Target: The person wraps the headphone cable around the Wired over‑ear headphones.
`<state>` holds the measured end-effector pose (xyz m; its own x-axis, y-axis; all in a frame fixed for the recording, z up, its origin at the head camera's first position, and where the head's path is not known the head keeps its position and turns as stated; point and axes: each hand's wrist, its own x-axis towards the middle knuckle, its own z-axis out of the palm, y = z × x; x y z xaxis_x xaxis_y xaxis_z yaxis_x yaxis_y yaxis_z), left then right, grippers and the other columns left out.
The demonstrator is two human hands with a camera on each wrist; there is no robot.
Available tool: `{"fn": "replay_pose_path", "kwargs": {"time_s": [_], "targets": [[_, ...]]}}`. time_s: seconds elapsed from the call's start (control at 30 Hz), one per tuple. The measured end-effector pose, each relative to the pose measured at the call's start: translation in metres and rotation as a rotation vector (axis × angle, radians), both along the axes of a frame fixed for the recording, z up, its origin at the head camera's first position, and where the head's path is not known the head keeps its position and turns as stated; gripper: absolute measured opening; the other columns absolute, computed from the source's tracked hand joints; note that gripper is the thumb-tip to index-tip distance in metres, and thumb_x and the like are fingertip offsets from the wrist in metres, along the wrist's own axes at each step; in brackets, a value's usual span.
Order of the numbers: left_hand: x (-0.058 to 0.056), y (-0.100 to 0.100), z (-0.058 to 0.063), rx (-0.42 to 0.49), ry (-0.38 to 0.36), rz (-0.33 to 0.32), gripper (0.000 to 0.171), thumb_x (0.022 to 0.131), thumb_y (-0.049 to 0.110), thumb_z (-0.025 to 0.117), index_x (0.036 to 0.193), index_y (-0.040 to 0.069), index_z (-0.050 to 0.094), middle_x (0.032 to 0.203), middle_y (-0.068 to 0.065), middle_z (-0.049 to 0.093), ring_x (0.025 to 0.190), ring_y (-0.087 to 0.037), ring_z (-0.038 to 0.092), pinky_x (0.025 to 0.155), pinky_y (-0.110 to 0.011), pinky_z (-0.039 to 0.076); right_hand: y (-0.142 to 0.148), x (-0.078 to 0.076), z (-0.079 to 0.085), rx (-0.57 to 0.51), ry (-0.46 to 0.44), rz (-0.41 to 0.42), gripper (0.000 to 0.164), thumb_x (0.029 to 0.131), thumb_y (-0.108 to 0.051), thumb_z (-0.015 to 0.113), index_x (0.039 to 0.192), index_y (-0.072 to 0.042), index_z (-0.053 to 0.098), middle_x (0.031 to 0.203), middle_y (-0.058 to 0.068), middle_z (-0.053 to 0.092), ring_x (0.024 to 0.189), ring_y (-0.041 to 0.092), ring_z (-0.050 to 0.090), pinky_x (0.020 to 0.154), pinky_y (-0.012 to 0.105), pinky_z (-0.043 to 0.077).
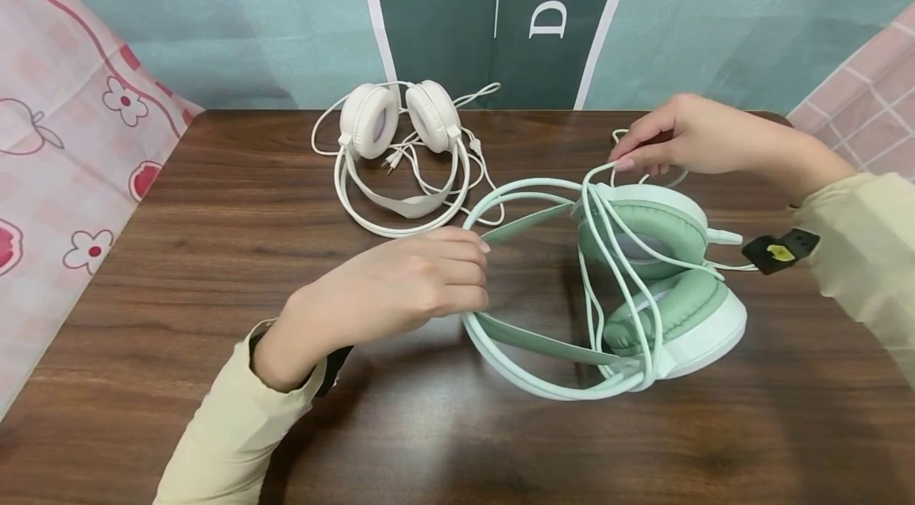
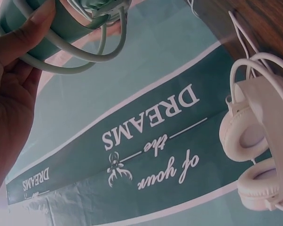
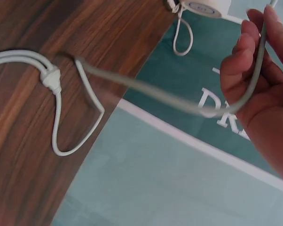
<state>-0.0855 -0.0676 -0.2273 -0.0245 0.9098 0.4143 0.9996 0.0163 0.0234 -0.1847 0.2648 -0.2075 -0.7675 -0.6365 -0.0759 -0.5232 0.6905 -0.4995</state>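
Mint-green headphones (image 1: 665, 306) are held at an angle above the table, ear cups toward the right. My left hand (image 1: 400, 283) grips their double-wire headband (image 1: 529, 386) at its top; in the left wrist view the thumb (image 2: 40, 14) lies over the band. Between thumb and fingers, my right hand (image 1: 686, 136) pinches the pale green cable (image 1: 608, 227) just above the far ear cup. Several strands of that cable loop around the ear cups and band. The right wrist view shows the cable (image 3: 179, 101) running across the palm, and a cable splitter (image 3: 51, 79) over the table.
White headphones (image 1: 400, 148) with a tangled cord and plug lie at the table's back, left of the green pair. The brown wooden table (image 1: 179, 291) meets a teal cloth with lettering (image 1: 486, 21) behind. A pink patterned cloth (image 1: 79, 156) hangs at the left.
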Motion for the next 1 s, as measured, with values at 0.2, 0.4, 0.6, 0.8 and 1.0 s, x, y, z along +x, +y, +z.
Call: {"fn": "replay_pose_path", "kwargs": {"time_s": [0.2, 0.4, 0.6, 0.8, 1.0], "targets": [[0.000, -0.007, 0.004, 0.029, -0.016, 0.012, 0.015, 0.083, -0.006, 0.053, 0.078, 0.007, 0.059, 0.080, -0.001, 0.056, 0.088, -0.017, 0.053, 0.100, -0.026, 0.031, 0.018, -0.002, -0.004, -0.016, 0.010, -0.037, 0.017, 0.085, -0.007, 0.062, 0.100, -0.006, 0.070, 0.067, -0.004, 0.061, 0.057, 0.010, 0.054, 0.052, 0.020, 0.043], [0.002, -0.012, 0.009, 0.072, -0.055, 0.015, 0.017, 0.084, -0.007, 0.050, 0.078, 0.006, 0.057, 0.081, -0.001, 0.055, 0.090, -0.019, 0.053, 0.101, -0.027, 0.031, 0.028, -0.002, -0.008, -0.012, 0.011, -0.097, 0.018, 0.085, -0.009, 0.063, 0.102, -0.011, 0.071, 0.096, -0.013, 0.066, 0.089, -0.008, 0.055, 0.069, 0.008, 0.042], [0.003, -0.016, 0.013, 0.137, -0.073, 0.013, 0.016, 0.084, -0.008, 0.049, 0.080, 0.005, 0.057, 0.081, -0.003, 0.056, 0.087, -0.019, 0.054, 0.100, -0.029, 0.033, 0.041, -0.001, -0.016, -0.127, -0.052, -0.163, 0.020, 0.088, -0.002, 0.055, 0.100, -0.009, 0.070, 0.085, -0.008, 0.068, 0.073, 0.002, 0.059, 0.061, 0.014, 0.045], [0.002, -0.022, 0.016, 0.164, -0.071, 0.041, 0.018, 0.083, -0.012, 0.047, 0.081, 0.001, 0.058, 0.082, -0.005, 0.058, 0.087, -0.020, 0.055, 0.101, -0.031, 0.033, 0.053, -0.005, -0.026, -0.289, -0.029, -0.017, 0.036, 0.080, 0.016, 0.049, 0.094, -0.015, 0.061, 0.068, -0.004, 0.060, 0.056, 0.005, 0.051, 0.048, 0.019, 0.041], [-0.004, -0.030, 0.015, 0.201, -0.056, 0.065, 0.017, 0.085, -0.010, 0.046, 0.083, 0.000, 0.060, 0.084, -0.005, 0.059, 0.091, -0.024, 0.056, 0.099, -0.033, 0.035, 0.058, 0.001, -0.035, -0.214, 0.097, -0.101, 0.034, 0.078, 0.008, 0.059, 0.100, -0.017, 0.063, 0.085, -0.013, 0.060, 0.075, 0.003, 0.050, 0.066, 0.011, 0.039]]}}
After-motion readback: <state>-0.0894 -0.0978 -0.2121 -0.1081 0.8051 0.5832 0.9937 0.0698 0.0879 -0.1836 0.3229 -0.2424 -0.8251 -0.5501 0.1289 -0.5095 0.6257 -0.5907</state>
